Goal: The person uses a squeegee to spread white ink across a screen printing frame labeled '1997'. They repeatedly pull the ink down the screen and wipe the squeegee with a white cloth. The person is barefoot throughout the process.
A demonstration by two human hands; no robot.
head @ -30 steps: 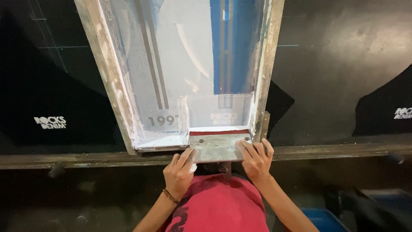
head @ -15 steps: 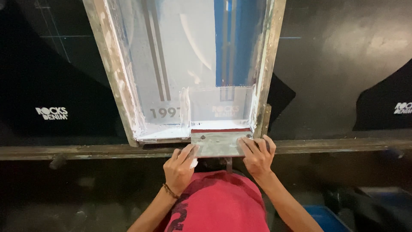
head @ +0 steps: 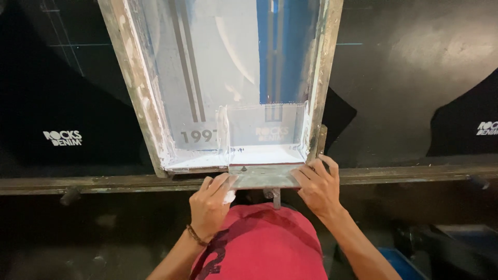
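Head view of a screen-printing station. Both hands grip a squeegee (head: pixel 264 175), whose grey, ink-smeared handle lies crosswise at the near end of the printing screen (head: pixel 228 88); its long axis runs left to right, square to the length of the screen, which stretches away from the person. The left hand (head: pixel 210 205) curls its fingers over the handle's left end, thumb side smeared with white ink; the right hand (head: pixel 319 186) closes over the right end, fingers on top. Both hands are closed on the handle and sit about equally near it, 1 at each end. The squeegee's blade appears to stand in the strip of white ink (head: pixel 267 154) pooled at the near edge of the mesh, though the contact line itself is hidden behind the handle. To the right the squeegee runs close beside the wooden frame rail (head: pixel 326 78); to the left it stops well short of the left frame rail (head: pixel 136 88), leaving a band of mesh with 2 grey stripes uncovered. Open mesh lies ahead, away from the hands. A metal bench rail (head: pixel 104 182) crosses just beneath the hands, with black fabric (head: pixel 415 78) spread flat on either side of the screen.
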